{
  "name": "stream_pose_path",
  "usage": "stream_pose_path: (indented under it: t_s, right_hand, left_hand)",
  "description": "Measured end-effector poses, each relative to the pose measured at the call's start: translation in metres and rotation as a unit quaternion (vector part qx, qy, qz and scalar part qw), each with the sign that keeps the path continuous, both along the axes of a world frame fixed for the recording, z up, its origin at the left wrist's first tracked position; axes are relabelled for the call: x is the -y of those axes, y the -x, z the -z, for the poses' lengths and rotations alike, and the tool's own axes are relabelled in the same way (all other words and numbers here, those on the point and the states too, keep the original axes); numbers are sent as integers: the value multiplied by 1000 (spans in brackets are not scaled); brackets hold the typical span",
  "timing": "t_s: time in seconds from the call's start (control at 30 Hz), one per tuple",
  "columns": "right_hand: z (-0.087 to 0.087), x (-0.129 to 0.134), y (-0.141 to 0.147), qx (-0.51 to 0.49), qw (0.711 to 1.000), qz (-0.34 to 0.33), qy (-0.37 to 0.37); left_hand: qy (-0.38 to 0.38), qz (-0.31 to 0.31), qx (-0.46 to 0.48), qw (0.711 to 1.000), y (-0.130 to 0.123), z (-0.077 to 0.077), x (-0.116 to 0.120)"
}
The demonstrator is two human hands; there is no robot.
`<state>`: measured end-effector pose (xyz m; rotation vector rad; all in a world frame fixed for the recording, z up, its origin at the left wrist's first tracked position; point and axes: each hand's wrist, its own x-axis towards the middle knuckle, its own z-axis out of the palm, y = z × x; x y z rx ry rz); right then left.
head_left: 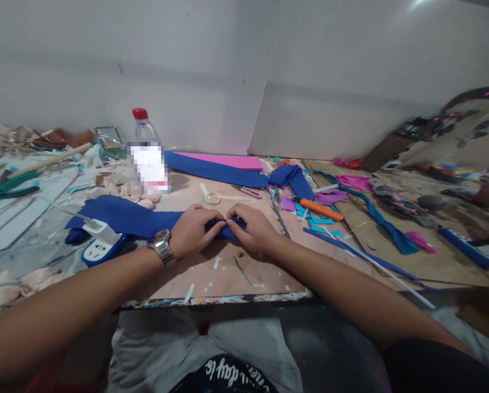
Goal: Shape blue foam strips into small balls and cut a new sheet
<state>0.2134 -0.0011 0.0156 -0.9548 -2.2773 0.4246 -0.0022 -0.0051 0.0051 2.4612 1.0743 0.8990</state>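
Observation:
A long strip of blue fabric (125, 213) lies across the tabletop, and its right end is gathered between my hands. My left hand (193, 232), with a metal watch on the wrist, pinches the folded part from the left. From the right, my right hand (254, 229) grips the same folded end, thumbs nearly meeting. The fingertips partly hide the fold. Just beyond the hands sit a roll of pale tape (212, 198) and a small pink-handled tool (248, 191).
A blue-and-white power strip (102, 248) with a plugged-in charger stands left. Behind it is a red-capped bottle (143, 125). More blue fabric (219, 170) lies at the back. An orange utility knife (322, 209), coloured scraps and a white stick (392, 272) lie right. Green-handled pliers (15, 185) rest far left.

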Motion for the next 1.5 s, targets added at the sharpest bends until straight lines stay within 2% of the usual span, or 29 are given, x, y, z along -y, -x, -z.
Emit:
stream_pose_path:
  t_s: [0.27, 0.53, 0.83, 1.1, 1.5]
  right_hand:
    - [0, 1, 1, 7, 1000, -1, 30]
    - [5, -5, -2, -27, 999, -5, 33]
    - [5, -4, 0, -30, 997, 2, 70]
    - [5, -8, -3, -61, 996, 23, 68]
    - [4, -8, -5, -109, 991, 39, 71]
  left_hand:
    - [-6, 7, -4, 1000, -1, 1, 1]
    - [-7, -6, -3, 1000, 1, 1, -1]
    - [-13, 12, -14, 1000, 0, 0, 1]
    - [-7, -38, 13, 999, 2, -3, 2]
    - [27, -64, 46, 997, 5, -5, -1]
